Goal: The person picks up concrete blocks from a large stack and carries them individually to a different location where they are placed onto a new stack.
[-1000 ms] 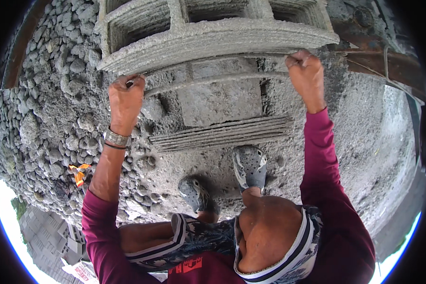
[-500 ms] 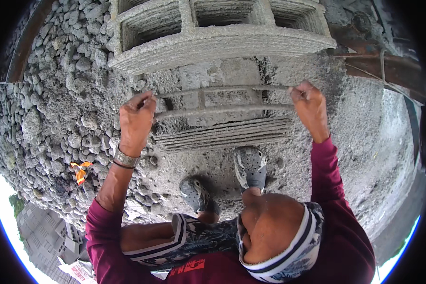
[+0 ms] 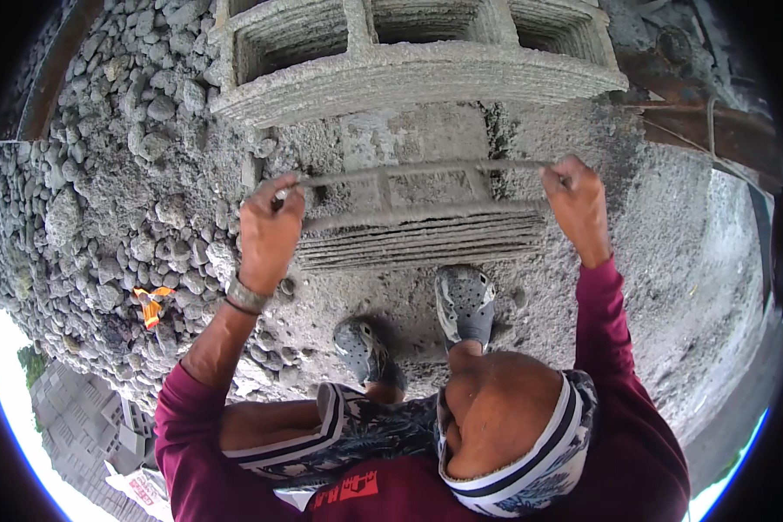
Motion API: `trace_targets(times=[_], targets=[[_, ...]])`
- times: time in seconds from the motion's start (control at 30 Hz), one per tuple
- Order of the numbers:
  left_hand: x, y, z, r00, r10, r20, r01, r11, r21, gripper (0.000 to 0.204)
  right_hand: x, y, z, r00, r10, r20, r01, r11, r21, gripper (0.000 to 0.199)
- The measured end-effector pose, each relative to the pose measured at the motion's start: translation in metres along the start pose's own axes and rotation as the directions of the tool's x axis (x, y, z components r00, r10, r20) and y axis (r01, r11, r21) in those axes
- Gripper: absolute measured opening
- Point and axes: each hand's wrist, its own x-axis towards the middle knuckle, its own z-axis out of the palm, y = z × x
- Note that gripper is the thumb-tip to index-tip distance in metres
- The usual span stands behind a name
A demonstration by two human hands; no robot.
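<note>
Left hand (image 3: 270, 228) and right hand (image 3: 576, 204) closed on opposite ends of grey metal frame (image 3: 422, 187), held level above ridged concrete block (image 3: 422, 239) on gravel ground (image 3: 104, 200); hollow block (image 3: 409, 61) beyond.

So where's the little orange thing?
In the head view, the orange scrap lies on the grey stones on the person's left, just left of and below the left hand.

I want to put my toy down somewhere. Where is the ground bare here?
Bare sandy ground lies right of the right hand and the low block. Left of the left hand, stones crowd everything. Just in front of the shoes, only a thin strip is free.
</note>
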Motion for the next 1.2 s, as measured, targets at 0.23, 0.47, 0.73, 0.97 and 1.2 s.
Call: trace_targets(times=[0.23,0.47,0.73,0.97,1.2], targets=[[-0.028,0.000,-0.006,0.998,-0.042,0.052,0.043,0.999,-0.002,0.026,-0.017,-0.008,-0.023,0.997,-0.067,-0.029,0.065,0.997,-0.048,0.016],[0.015,0.015,-0.022,0.959,0.244,-0.143,-0.243,0.970,0.024,0.027,0.006,-0.042,0.005,0.928,-0.165,-0.334,0.234,0.956,0.176,0.016],[0.000,-0.011,-0.023,1.000,0.024,-0.001,-0.024,0.989,0.146,0.029,0.000,-0.010,0.018,0.992,-0.114,-0.054,0.107,0.986,-0.126,0.021],[-0.027,-0.024,-0.045,0.998,0.058,0.032,-0.060,0.997,0.053,0.026,-0.027,-0.045,-0.008,0.998,-0.047,0.045,0.049,0.998,-0.048,0.022],[-0.033,0.023,-0.070,0.978,0.176,-0.113,-0.159,0.977,0.144,0.023,-0.027,-0.062,0.009,0.926,-0.249,-0.284,0.335,0.890,0.309,0.019]])
